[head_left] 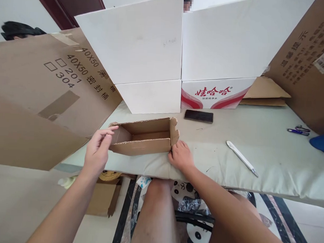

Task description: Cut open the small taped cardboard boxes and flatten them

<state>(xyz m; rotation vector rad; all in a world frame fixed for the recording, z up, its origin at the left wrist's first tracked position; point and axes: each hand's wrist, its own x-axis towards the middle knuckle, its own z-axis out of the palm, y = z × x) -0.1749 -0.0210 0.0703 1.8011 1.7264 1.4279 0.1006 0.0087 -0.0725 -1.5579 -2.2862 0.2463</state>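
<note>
A small open-topped cardboard box [139, 147] sits near the front edge of the cloth-covered table, its inside bare. At its left end is my left hand [98, 147], index finger stretched out by the rim, the other fingers partly bent and nothing held. Low against the right end of the box, my right hand [181, 156] has its fingers curled at the corner; some fingertips are hidden. A white utility knife [242, 158] lies to the right of my right hand. Behind the box, a dark phone [198, 116] rests flat.
White cartons [152, 96] form a wall at the back, one with red lettering [217, 95]. Large cardboard sheets stand at the left [46, 92] and right [307, 77]. Pens [298, 131] and a blue object [322, 143] lie at the right. Another cardboard box [103, 199] is under the table.
</note>
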